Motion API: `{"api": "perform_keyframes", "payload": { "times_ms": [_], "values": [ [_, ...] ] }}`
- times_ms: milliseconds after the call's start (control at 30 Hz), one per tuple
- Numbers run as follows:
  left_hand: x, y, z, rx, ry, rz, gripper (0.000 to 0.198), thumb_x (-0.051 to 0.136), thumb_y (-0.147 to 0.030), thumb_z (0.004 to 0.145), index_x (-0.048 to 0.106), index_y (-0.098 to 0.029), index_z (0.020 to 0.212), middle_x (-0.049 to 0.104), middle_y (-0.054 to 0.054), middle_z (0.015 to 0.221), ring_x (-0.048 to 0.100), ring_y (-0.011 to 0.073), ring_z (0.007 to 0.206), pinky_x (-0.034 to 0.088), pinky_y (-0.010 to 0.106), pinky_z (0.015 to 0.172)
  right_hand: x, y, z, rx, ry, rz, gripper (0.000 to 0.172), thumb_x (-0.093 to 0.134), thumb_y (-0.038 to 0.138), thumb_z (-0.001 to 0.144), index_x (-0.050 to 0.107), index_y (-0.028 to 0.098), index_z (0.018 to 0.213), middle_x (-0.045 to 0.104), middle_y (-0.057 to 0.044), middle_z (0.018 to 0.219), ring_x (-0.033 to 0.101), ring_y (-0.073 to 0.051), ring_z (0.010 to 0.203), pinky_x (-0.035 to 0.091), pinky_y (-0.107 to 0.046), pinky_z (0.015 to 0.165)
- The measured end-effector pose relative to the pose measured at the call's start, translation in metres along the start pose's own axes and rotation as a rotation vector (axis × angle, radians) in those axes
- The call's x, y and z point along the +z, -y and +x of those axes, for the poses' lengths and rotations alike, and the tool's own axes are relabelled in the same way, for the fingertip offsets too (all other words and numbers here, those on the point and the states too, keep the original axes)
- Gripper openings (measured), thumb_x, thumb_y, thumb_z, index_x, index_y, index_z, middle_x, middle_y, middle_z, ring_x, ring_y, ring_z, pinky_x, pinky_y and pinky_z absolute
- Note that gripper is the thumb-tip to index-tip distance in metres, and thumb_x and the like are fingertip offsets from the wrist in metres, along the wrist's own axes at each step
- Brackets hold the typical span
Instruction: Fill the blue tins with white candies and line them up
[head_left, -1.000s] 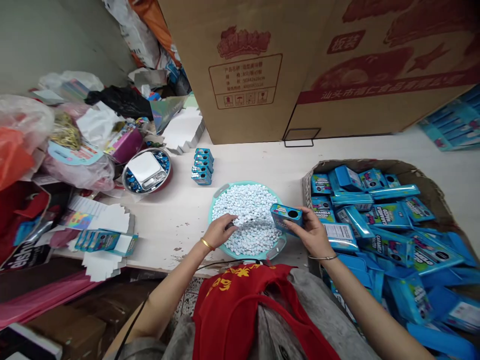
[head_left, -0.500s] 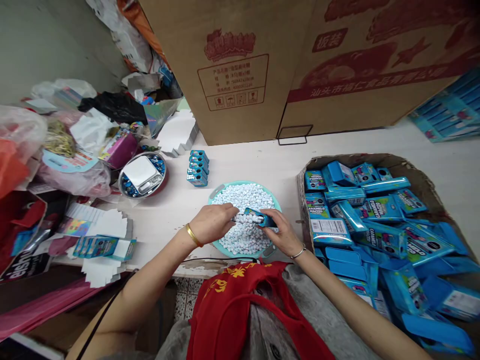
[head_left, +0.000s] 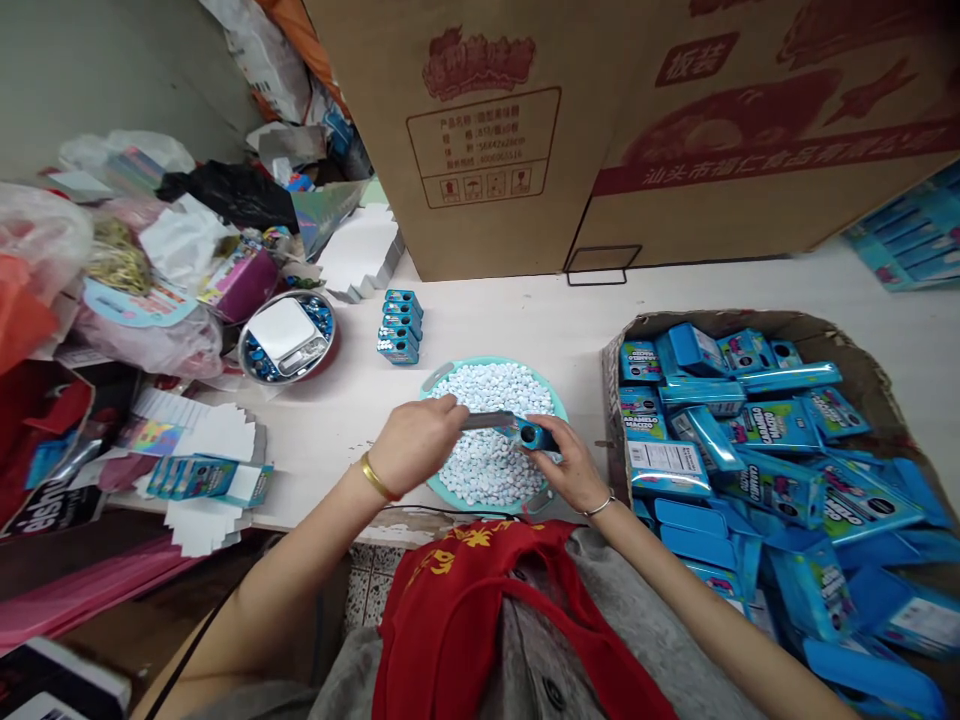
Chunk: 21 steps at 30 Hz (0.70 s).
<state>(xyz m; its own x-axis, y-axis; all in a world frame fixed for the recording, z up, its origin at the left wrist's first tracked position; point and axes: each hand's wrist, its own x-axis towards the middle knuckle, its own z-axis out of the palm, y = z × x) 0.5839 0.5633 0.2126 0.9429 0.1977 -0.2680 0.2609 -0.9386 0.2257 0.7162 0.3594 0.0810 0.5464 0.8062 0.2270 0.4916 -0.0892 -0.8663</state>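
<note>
Left hand (head_left: 415, 445) grip clamped on grey scoop (head_left: 486, 420), right hand (head_left: 566, 462) grip clamped on blue candy box (head_left: 534, 436), both over teal basin (head_left: 441, 483) of white candies (head_left: 487, 470).

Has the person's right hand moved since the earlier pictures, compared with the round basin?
Yes, leftward. The right hand, gripping a blue box, now sits over the right rim of the teal basin; earlier it was further right, beyond that rim.
</note>
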Motion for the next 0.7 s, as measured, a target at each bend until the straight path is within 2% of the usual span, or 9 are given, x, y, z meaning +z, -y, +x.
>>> {"api": "perform_keyframes", "payload": {
  "times_ms": [67,133,200,300,400,467,533,600,700],
  "values": [
    [0.023,0.028,-0.007,-0.113,-0.015,-0.011,0.010,0.051,-0.024,0.087,0.057,-0.022,0.095,0.058,0.005,0.091,0.058,0.0202,0.087,0.046,0.031,0.078,-0.007,-0.001,0.000,0.050,-0.049,0.010,0.034,0.058,0.031,0.084,0.052,0.024,0.117,0.061,-0.009,0.111,0.058,-0.024,0.105,0.047,-0.042,0.092],
    [0.054,0.052,-0.012,-0.208,0.029,-0.028,0.008,0.052,-0.021,0.086,0.058,-0.022,0.092,0.059,0.005,0.091,0.058,0.0207,0.089,0.046,0.031,0.079,-0.014,-0.002,0.001,0.116,-0.111,0.009,0.035,0.060,0.035,0.083,0.053,0.024,0.115,0.062,-0.007,0.108,0.060,-0.024,0.100,0.048,-0.041,0.090],
    [0.089,0.064,-0.010,-0.233,0.078,-0.065,0.009,0.052,-0.018,0.085,0.058,-0.022,0.092,0.060,0.006,0.093,0.058,0.0212,0.092,0.046,0.032,0.080,-0.022,-0.004,0.001,0.164,-0.168,0.002,0.035,0.062,0.038,0.081,0.054,0.023,0.112,0.062,-0.007,0.105,0.060,-0.023,0.097,0.048,-0.040,0.088],
    [0.134,0.053,0.007,-0.179,0.084,-0.172,0.014,0.050,-0.018,0.087,0.057,-0.021,0.098,0.061,0.007,0.101,0.057,0.0224,0.099,0.046,0.033,0.084,-0.027,-0.011,-0.001,0.197,-0.223,0.002,0.036,0.064,0.039,0.079,0.055,0.023,0.110,0.061,-0.006,0.104,0.059,-0.023,0.096,0.048,-0.040,0.088],
    [0.163,0.026,0.034,-0.132,0.074,-0.253,0.019,0.049,-0.016,0.086,0.057,-0.020,0.103,0.061,0.009,0.106,0.056,0.0229,0.102,0.046,0.034,0.086,-0.026,-0.019,-0.005,0.237,-0.259,0.028,0.038,0.066,0.040,0.077,0.054,0.022,0.109,0.061,-0.005,0.100,0.059,-0.022,0.092,0.049,-0.039,0.085],
    [0.173,0.015,0.047,-0.112,0.072,-0.278,0.023,0.049,-0.014,0.085,0.057,-0.020,0.106,0.061,0.008,0.108,0.057,0.0221,0.103,0.046,0.033,0.087,-0.024,-0.021,-0.008,0.258,-0.257,0.041,0.039,0.067,0.040,0.077,0.054,0.022,0.109,0.061,-0.005,0.099,0.059,-0.021,0.090,0.050,-0.038,0.083],
    [0.174,0.013,0.049,-0.097,0.071,-0.299,0.026,0.049,-0.015,0.085,0.056,-0.020,0.109,0.061,0.007,0.110,0.057,0.0210,0.104,0.046,0.032,0.089,-0.023,-0.022,-0.011,0.263,-0.251,0.043,0.039,0.067,0.040,0.077,0.053,0.022,0.109,0.060,-0.005,0.100,0.059,-0.021,0.090,0.050,-0.037,0.083],
    [0.170,0.021,0.042,-0.084,0.063,-0.350,0.025,0.051,-0.020,0.086,0.055,-0.020,0.111,0.062,0.007,0.110,0.058,0.0201,0.102,0.046,0.032,0.089,-0.023,-0.020,-0.011,0.259,-0.253,0.031,0.038,0.066,0.040,0.077,0.053,0.022,0.108,0.060,-0.005,0.100,0.059,-0.021,0.091,0.050,-0.038,0.083],
    [0.151,0.035,0.024,-0.055,0.014,-0.476,0.025,0.053,-0.028,0.087,0.056,-0.020,0.111,0.063,0.006,0.104,0.060,0.0186,0.094,0.047,0.030,0.085,-0.027,-0.014,-0.010,0.231,-0.246,-0.028,0.035,0.065,0.039,0.079,0.054,0.022,0.108,0.060,-0.005,0.099,0.059,-0.022,0.092,0.049,-0.038,0.083]
  ]
}}
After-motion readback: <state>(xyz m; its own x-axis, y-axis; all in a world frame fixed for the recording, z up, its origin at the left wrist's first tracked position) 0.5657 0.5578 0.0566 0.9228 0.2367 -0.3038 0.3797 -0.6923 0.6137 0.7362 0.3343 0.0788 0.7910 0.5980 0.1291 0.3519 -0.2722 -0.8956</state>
